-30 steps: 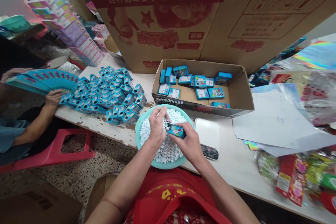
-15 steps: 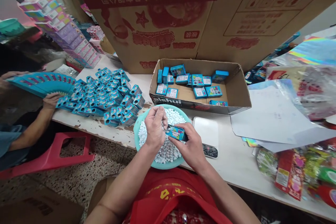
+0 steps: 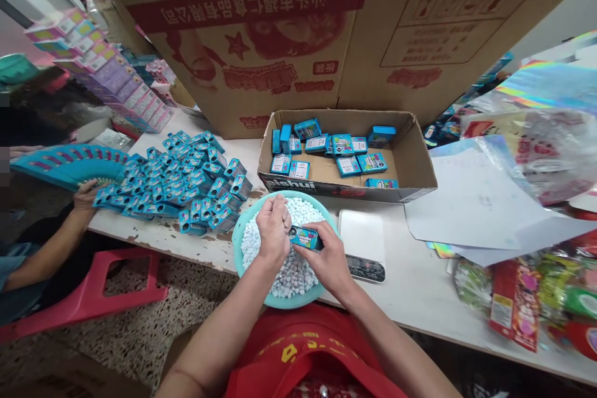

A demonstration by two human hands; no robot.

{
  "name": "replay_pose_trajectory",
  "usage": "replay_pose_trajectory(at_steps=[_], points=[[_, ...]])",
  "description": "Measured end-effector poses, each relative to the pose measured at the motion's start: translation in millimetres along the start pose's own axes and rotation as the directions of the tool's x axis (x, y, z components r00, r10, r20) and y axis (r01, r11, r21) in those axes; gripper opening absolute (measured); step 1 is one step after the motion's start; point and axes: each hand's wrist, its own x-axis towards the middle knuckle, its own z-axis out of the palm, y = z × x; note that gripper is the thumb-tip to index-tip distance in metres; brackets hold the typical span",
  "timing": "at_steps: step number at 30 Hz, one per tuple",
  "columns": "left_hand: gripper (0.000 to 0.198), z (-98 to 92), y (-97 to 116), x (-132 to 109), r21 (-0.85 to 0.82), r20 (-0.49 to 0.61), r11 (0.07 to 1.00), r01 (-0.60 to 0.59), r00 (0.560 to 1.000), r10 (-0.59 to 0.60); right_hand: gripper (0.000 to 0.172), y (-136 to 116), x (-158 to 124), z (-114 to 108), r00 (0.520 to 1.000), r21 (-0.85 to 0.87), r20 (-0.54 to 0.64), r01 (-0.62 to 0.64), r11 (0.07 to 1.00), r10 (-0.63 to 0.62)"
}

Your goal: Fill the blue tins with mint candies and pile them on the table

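Observation:
A small blue candy box [image 3: 305, 237], printed "Caramelo Macizo", lies in my right hand [image 3: 330, 258], fingers and thumb wrapped round it. Its round hole faces left. My left hand [image 3: 273, 230] is closed with the thumb up, its fingertips right at that hole; whatever it holds is hidden. Both hands hover over a turquoise basin [image 3: 237, 247] full of small white round candies [image 3: 296, 280]. Just behind the basin stands an open cardboard carton [image 3: 401, 194] with several blue candy boxes [image 3: 347, 165] inside.
Many blue boxes with holes [image 3: 186, 183] crowd the table on the left. Beyond them another person's hand [image 3: 86, 194] touches a fan of blue boxes [image 3: 69, 165]. A scale [image 3: 361, 236] lies right of the basin, papers [image 3: 476, 199] farther right. A big carton [image 3: 280, 43] rises behind.
The view has shifted slightly, so the scene sits a little differently in the picture. Both hands keep their places at the candy box, left fingertips still at its hole.

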Motion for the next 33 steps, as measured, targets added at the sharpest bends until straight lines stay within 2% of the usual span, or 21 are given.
replay_pose_trajectory(at_steps=[5, 7, 9, 10, 11, 13, 15, 16, 19, 21, 22, 24, 25, 27, 29, 31, 33], points=[[0.039, 1.7, 13.5, -2.3, -0.049, 0.054, 0.998, 0.05, 0.997, -0.048, 0.027, -3.6, -2.4, -12.5, 0.999, 0.092, 0.002, -0.048, 0.995, 0.048], [0.036, -3.4, 14.7, 0.4, -0.042, 0.049, 0.999, 0.017, 0.999, -0.014, 0.031, -4.3, -5.2, -24.7, 0.994, 0.157, 0.003, -0.105, 0.982, 0.105], [0.03, -15.7, 7.3, 7.4, 0.072, 0.006, 0.995, -0.068, 0.998, 0.068, 0.036, -0.4, -7.4, -39.0, 0.982, 0.193, -0.023, -0.178, 0.965, 0.186], [0.027, -24.1, 0.7, 11.7, 0.199, 0.013, 0.975, -0.095, 0.995, 0.095, 0.037, 3.4, -8.1, -46.6, 0.974, 0.192, -0.048, -0.21, 0.959, 0.223], [0.025, -33.3, -6.7, 16.0, 0.357, 0.041, 0.928, -0.109, 0.994, 0.101, 0.038, 8.4, -8.5, -54.3, 0.965, 0.182, -0.079, -0.233, 0.955, 0.251], [0.018, -50.2, -20.0, 22.5, 0.671, 0.154, 0.731, -0.125, 0.988, 0.028, 0.038, 21.0, -8.8, -70.0, 0.946, 0.156, -0.152, -0.265, 0.952, 0.288], [0.01, -58.9, -25.7, 27.5, 0.824, 0.221, 0.537, -0.182, 0.975, -0.008, 0.04, 36.3, -8.7, -85.4, 0.92, 0.137, -0.233, -0.289, 0.947, 0.315], [0.009, -58.2, -24.9, 31.2, 0.844, 0.24, 0.487, -0.223, 0.97, 0.028, 0.04, 44.9, -8.6, -92.4, 0.904, 0.126, -0.281, -0.298, 0.946, 0.322], [0.015, -33.1, -13.5, 58.6, 0.825, 0.324, 0.423, -0.375, 0.927, 0.189, 0.04, 74.0, -7.4, -106.7, 0.866, 0.05, -0.397, -0.309, 0.95, 0.303], [0.018, -2.2, -7.8, 94.5, 0.829, 0.434, 0.299, -0.472, 0.881, 0.188, 0.038, 94.4, -6.0, -108.9, 0.862, -0.003, -0.428, -0.303, 0.953, 0.273], [0.021, 14.6, -7.8, 116.3, 0.842, 0.489, 0.191, -0.505, 0.863, 0.127, 0.037, 104.1, -5.3, -108.1, 0.862, -0.017, -0.434, -0.296, 0.955, 0.26], [0.03, 45.2, -14.8, 161.3, 0.836, 0.516, -0.154, -0.527, 0.85, -0.11, 0.035, 121.4, -4.5, -104.2, 0.869, -0.022, -0.438, -0.268, 0.963, 0.232], [0.033, 57.3, -21.2, 181.7, 0.825, 0.497, -0.211, -0.525, 0.85, -0.172, 0.033, 128.6, -4.8, -102.1, 0.874, -0.018, -0.433, -0.253, 0.967, 0.22], [0.038, 72.5, -36.9, 213.6, 0.801, 0.46, -0.283, -0.527, 0.845, -0.273, 0.032, 139.9, -7.5, -99.0, 0.887, -0.008, -0.412, -0.231, 0.973, 0.208], [0.039, 76.9, -51.6, 232.3, 0.789, 0.429, -0.312, -0.529, 0.838, -0.336, 0.038, 146.7, -13.7, -99.4, 0.887, -0.002, -0.412, -0.23, 0.973, 0.209], [0.037, 75.2, -60.7, 240.8, 0.771, 0.402, -0.35, -0.532, 0.833, -0.38, 0.049, 149.1, -23.0, -104.0, 0.862, 0.014, -0.451, -0.249, 0.968, 0.229], [0.034, 72.7, -63.8, 243.6, 0.749, 0.4, -0.376, -0.545, 0.825, -0.399, 0.053, 147.1, -33.7, -112.7, 0.821, 0.042, -0.507, -0.282, 0.959, 0.263]])
